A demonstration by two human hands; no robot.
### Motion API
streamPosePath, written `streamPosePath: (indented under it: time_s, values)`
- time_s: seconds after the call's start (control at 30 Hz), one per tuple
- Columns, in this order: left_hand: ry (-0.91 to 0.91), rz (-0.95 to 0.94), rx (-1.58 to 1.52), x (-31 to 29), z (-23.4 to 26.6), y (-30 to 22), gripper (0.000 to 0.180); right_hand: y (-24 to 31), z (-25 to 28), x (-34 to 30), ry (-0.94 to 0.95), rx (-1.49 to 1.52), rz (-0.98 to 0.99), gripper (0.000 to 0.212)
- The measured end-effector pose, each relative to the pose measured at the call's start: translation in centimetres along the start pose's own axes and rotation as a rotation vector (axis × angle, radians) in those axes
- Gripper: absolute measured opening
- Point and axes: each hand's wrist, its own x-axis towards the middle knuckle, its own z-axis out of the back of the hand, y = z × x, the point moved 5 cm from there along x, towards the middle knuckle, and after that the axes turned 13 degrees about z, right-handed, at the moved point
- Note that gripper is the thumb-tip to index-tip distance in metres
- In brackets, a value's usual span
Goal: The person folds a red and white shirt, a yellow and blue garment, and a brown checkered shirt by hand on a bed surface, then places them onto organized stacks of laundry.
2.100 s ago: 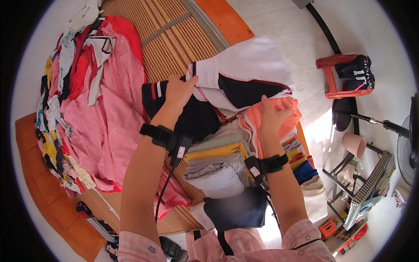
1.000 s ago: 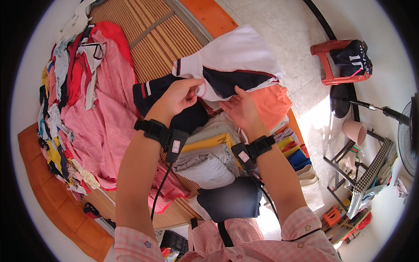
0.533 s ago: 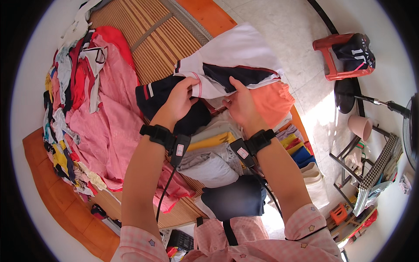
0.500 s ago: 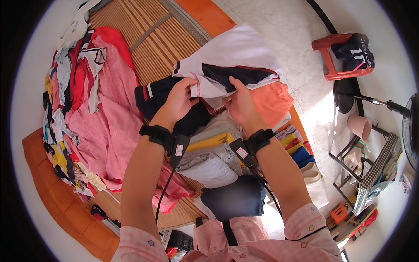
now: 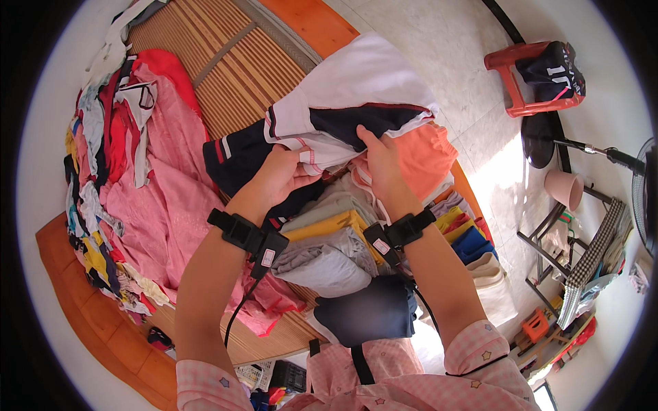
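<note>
A white and navy garment with red piping is stretched between my hands, its navy sleeve-like part hanging to the left. My left hand is closed on a white edge with red stitching. My right hand grips the garment's near side, thumb on top of the navy panel; the fingertips below are partly hidden. Under the garment, to the right, lies an orange piece of clothing. Folded grey and yellow clothes are stacked just below my hands.
At left is a large heap of mixed clothes with a pink cloth on a bamboo mat. Folded dark cloth sits nearest me. A red stool holding a black garment, a pink pot and a fan stand right.
My left hand has shifted slightly left and down, drawing the white stitched edge with it. More of the garment's striped white band shows at the left.
</note>
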Motion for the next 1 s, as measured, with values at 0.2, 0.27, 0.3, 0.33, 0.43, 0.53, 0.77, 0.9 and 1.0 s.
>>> streamPosePath:
  time_s: [0.2, 0.27, 0.3, 0.33, 0.43, 0.53, 0.77, 0.9, 1.0]
  values:
    - [-0.171, -0.26, 0.098, -1.6, 0.3, -4.1, 0.017, 1.8, 0.1, 1.4, 0.14, 0.33, 0.266, 0.028]
    - [-0.147, -0.298, 0.072, -1.5, 0.2, -4.4, 0.017, 1.1, -0.3, 1.2, 0.127, 0.42, 0.193, 0.028]
    - [-0.121, -0.339, 0.046, -1.6, 0.2, -4.6, 0.017, 0.7, -0.6, 1.1, 0.115, 0.509, 0.123, 0.028]
    - [-0.124, -0.338, 0.048, -1.3, 0.2, -4.3, 0.017, 0.5, -0.6, 0.9, 0.116, 0.512, 0.121, 0.028]
    - [-0.261, -0.19, 0.283, -0.8, -0.6, -1.7, 0.02, -1.1, 0.0, 0.9, 0.042, 0.517, -0.023, 0.031]
    - [-0.268, -0.032, 0.915, 2.3, 1.8, 1.4, 0.02, -2.9, 4.2, 3.5, -0.152, 0.374, 0.173, 0.047]
    - [-0.67, -0.698, 1.524, -1.9, -3.9, -4.8, 0.054, 0.8, 4.2, 3.1, -0.388, 0.4, 0.196, 0.038]
    - [-0.617, -0.467, 1.732, 0.9, -6.9, -3.1, 0.09, 1.8, 4.8, 4.6, -0.396, -0.045, 0.566, 0.027]
    - [-0.702, -0.776, 1.812, 3.2, -6.8, -2.3, 0.09, 6.6, 4.2, 2.9, -0.382, -0.663, 0.832, 0.028]
